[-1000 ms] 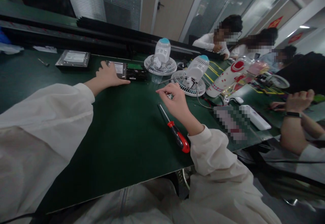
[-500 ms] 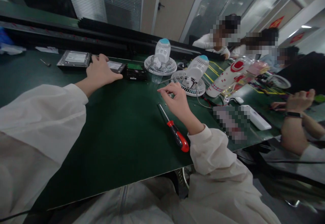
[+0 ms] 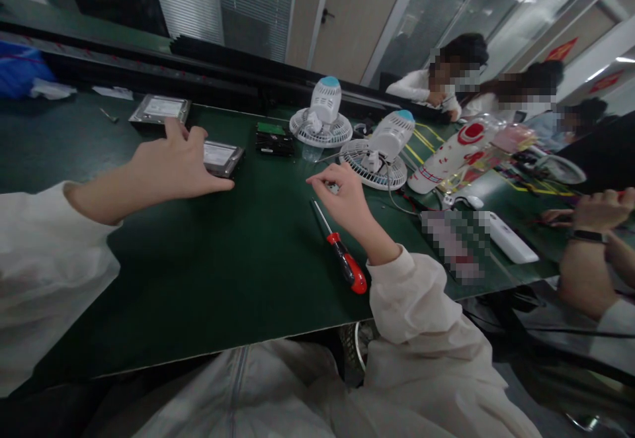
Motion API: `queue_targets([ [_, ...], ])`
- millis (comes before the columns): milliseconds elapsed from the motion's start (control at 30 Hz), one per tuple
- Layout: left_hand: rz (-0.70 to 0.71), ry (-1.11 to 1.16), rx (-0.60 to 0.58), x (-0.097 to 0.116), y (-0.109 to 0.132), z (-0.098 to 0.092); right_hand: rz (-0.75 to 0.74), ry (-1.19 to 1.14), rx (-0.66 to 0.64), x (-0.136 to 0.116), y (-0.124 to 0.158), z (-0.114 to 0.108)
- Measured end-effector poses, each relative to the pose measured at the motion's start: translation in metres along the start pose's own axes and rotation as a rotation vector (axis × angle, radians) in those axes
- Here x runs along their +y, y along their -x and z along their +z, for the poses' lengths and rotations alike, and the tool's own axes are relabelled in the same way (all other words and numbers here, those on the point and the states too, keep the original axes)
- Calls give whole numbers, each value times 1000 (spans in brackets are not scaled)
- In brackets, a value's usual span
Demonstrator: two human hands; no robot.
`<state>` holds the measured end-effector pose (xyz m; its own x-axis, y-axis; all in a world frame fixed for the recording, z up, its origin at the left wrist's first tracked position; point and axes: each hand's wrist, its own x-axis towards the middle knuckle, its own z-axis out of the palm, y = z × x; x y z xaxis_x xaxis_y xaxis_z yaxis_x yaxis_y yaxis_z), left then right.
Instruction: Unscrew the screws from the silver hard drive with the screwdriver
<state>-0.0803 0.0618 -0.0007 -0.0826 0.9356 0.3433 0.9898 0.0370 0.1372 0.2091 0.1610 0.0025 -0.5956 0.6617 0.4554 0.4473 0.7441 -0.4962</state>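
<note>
My left hand (image 3: 161, 163) is spread around a silver hard drive (image 3: 222, 157) with a white label, its thumb at the near edge and its fingers over the far side; part of the drive is hidden beneath the hand. Farther back lies another hard drive (image 3: 161, 108), apart from the fingers. To the right sits a black block with a green circuit board (image 3: 272, 137). My right hand (image 3: 342, 193) is closed in a pinch; what is between the fingertips, if anything, cannot be made out. Below it lies a red and black screwdriver (image 3: 342, 253).
Two white fans (image 3: 321, 117) stand face down at the back, with a cable trailing from the nearer one. A patterned bottle (image 3: 449, 157) and a white power bank-like object (image 3: 510, 237) are on the right. A co-worker's arm (image 3: 590, 246) is at the right edge.
My left hand has drawn the labelled hard drive toward me, away from the other drive and the black block. My right hand keeps its pinch in nearly the same place. The view has shifted slightly.
</note>
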Motion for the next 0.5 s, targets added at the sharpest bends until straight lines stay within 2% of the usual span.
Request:
queue_targets([
  [33,-82,-84,26,11,10,-3,7,9,-41,-1,1,1],
  [67,-99,-147,10,22,19,-6,10,18,-83,-2,1,2],
  [233,-33,-288,-233,69,45,-13,-7,25,-261,-9,5,7],
  [500,68,-244,-272,107,76,-14,18,44,-437,-18,11,18],
])
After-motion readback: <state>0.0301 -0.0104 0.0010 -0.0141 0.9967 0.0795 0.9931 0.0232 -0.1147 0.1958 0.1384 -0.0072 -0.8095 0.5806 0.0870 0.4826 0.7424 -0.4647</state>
